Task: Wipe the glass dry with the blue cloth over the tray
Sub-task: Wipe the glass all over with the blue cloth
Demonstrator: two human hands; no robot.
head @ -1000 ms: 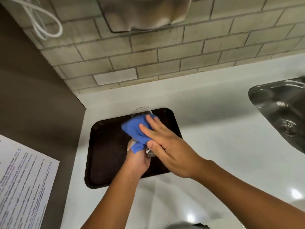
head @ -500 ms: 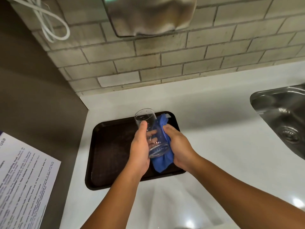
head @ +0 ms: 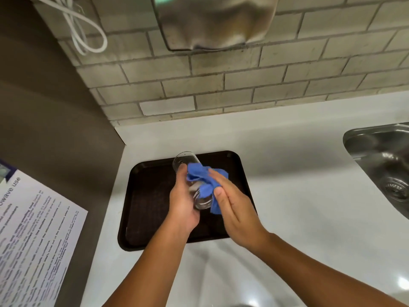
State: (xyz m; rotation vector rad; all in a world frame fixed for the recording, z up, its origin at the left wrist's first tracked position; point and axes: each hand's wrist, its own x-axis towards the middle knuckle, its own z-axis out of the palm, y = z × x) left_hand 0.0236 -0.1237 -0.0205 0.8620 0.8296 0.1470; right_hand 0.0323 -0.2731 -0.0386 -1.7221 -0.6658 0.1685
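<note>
My left hand (head: 182, 202) grips a clear drinking glass (head: 184, 159), tilted with its rim pointing away from me, above the dark brown tray (head: 146, 209). The blue cloth (head: 204, 181) is draped across the glass's upper and right side. My right hand (head: 234, 209) presses the cloth against the glass with flat fingers and the thumb. The cloth and my hands hide most of the glass's middle; its rim and thick base show.
The tray lies on a white counter (head: 287, 173) in the corner by a grey side wall. A steel sink (head: 385, 165) is at the right. A printed notice (head: 33, 240) hangs on the left. A tiled wall with a metal dispenser (head: 214, 21) stands behind.
The cloth went from covering the glass's top to hanging at its right side, then back over the top. My right hand swung round the glass with it while the left kept its hold.
</note>
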